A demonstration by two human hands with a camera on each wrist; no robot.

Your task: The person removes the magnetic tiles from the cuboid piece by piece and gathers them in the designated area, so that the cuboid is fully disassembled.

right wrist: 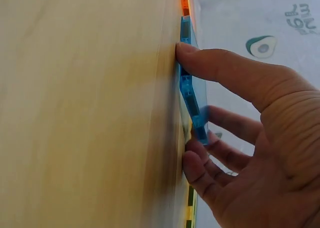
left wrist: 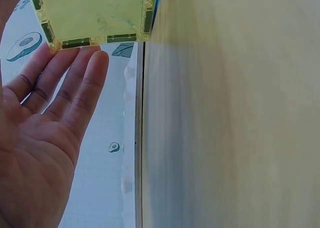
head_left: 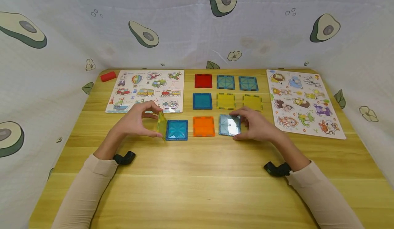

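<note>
In the head view my left hand (head_left: 139,122) pinches a translucent yellow magnetic tile (head_left: 161,126) between thumb and fingers. That tile stands on edge at the left side of a blue magnetic tile (head_left: 176,130) lying flat. The left wrist view shows the yellow tile (left wrist: 95,17) above the fingers. My right hand (head_left: 257,125) grips a light blue magnetic tile (head_left: 230,125) by its right part, to the right of a flat orange tile (head_left: 204,126). Seen from the right wrist, the light blue tile (right wrist: 190,96) tilts up off the table, thumb at its near edge.
Behind lie a red tile (head_left: 203,81), another blue tile (head_left: 202,101), two pale blue tiles (head_left: 226,82) and two yellow tiles (head_left: 226,101). A vehicle puzzle board (head_left: 129,81) lies left, an animal puzzle board (head_left: 295,102) right. A red cylinder (head_left: 108,76) sits at the far left corner.
</note>
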